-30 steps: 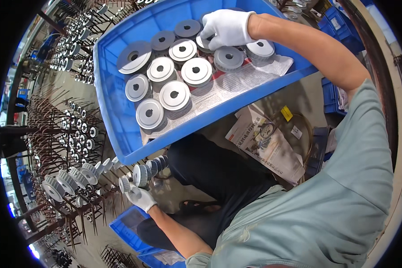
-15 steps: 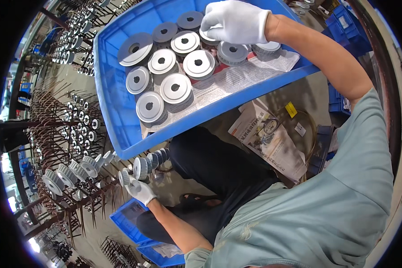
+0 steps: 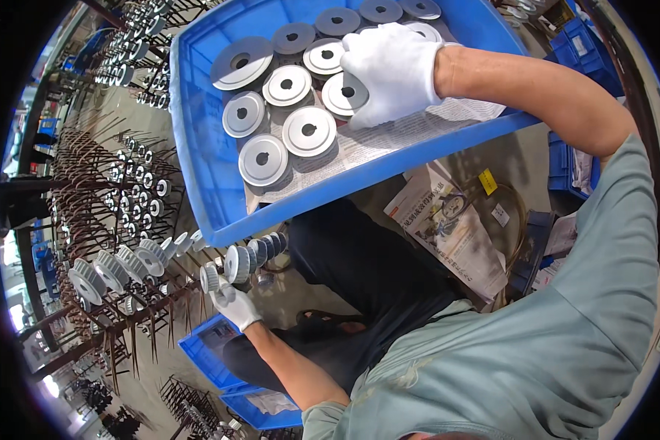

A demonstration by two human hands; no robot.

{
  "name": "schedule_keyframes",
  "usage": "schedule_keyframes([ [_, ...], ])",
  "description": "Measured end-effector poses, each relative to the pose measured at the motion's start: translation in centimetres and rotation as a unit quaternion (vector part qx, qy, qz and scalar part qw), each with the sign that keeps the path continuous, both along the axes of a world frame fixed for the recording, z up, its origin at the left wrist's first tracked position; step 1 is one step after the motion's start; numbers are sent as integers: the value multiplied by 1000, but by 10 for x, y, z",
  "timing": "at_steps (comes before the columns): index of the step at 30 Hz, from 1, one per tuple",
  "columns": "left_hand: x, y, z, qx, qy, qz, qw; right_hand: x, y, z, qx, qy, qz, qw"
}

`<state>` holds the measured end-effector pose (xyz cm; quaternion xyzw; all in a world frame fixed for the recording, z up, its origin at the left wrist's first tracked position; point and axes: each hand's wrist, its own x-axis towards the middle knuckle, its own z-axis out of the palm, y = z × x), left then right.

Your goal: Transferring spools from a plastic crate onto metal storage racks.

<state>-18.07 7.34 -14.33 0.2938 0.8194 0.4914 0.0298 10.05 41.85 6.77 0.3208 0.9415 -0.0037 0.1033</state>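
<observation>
A blue plastic bin holds several round grey metal pulleys, each with a keyed centre hole, on newspaper. My right hand, in a white glove, is down among them with bent fingers, beside one pulley that it partly covers. Whatever lies under its palm and fingertips is hidden. Lower left, my gloved left hand has its fingers around the underside of a small toothed pulley. Next to that one, a larger toothed pulley stands in a row with several others.
Racks of rusty rods carry several more pulleys along the left. Two smaller blue bins sit below my left arm. Folded newspaper and a coiled hoop lie right of my knee. Blue crates stand at the far right.
My right hand has come down and nearer over the pulleys, uncovering those at the back. The bin appears shifted up and right in view. My left hand stays at the small pulley.
</observation>
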Motion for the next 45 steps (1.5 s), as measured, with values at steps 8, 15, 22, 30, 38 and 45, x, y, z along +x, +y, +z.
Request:
schedule_keyframes([
  [8,57,-5,83,-67,-206,43,975,32,8,38,112,196,99,969],
  [15,153,-15,151,223,-303,-189,907,38,-119,57,-122,456,212,856],
  [22,197,-9,162,190,-352,-122,908,-3,-243,-33,-235,452,82,856],
  [30,191,-52,152,351,-541,-57,762,-1,-283,-49,-701,468,-128,522],
  [38,206,-64,152,361,-546,11,756,2,-300,-48,-737,409,-177,508],
  [45,206,-77,141,363,-571,-84,732,-2,-285,-58,-641,390,-88,655],
])
